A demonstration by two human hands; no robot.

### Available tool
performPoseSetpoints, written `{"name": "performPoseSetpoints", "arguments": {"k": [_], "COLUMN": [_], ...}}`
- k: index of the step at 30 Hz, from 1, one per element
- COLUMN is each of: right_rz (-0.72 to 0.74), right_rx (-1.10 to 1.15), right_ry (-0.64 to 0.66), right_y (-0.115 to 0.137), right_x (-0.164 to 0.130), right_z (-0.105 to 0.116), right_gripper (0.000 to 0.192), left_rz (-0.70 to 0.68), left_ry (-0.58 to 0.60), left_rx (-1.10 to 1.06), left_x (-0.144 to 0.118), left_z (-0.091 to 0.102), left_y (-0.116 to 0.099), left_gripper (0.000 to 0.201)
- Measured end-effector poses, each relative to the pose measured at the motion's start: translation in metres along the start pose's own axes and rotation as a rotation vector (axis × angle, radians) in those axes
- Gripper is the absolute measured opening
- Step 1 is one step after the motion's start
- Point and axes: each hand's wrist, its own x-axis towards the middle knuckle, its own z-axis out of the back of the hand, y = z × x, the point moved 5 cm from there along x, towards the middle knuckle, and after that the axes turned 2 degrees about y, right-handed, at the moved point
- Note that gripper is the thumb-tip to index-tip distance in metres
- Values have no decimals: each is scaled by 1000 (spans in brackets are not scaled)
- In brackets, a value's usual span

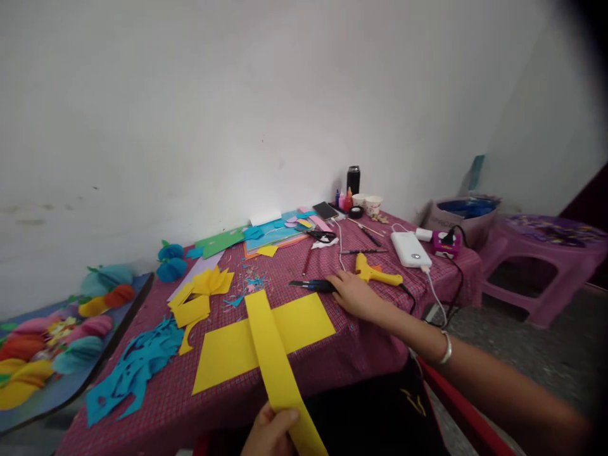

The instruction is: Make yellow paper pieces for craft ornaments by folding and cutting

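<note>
- The yellow strip (273, 354) lies slantwise across the yellow sheet (304, 323), the landmark here; its far end passes the sheet's far edge, its near end overhangs the table.
- The left hand (270, 432), on the near side of the sheet, pinches the strip, thumb on top.
- Beyond the sheet's right half, the right hand (354, 293) has its fingers at the handle end of the knife (312, 285); I cannot tell whether they grasp it.
- The step looks like positioning or steadying the strip while reaching for the knife; lifting the knife would call for fingers wrapped around its handle.
- Right of the sheet and farther off lies the glue gun (380, 275); blue scraps (142, 361) lie to its left.
- Well beyond the sheet's right, the sack (451, 223) carries lettering too blurred to read; no brand is legible anywhere.
</note>
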Motion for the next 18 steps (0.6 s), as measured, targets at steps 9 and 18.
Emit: {"name": "performPoseSetpoints", "arguments": {"k": [9, 18], "right_rz": [-32, -98], "right_rx": [521, 45], "right_ry": [41, -8], "right_y": [1, -2], "right_x": [-61, 25], "right_z": [14, 0], "right_gripper": [42, 38], "left_rz": [24, 49], "left_ry": [-124, -248], "left_rx": [-128, -32], "left_x": [9, -10], "left_z": [18, 13], "left_y": [-9, -16], "left_gripper": [35, 35]}}
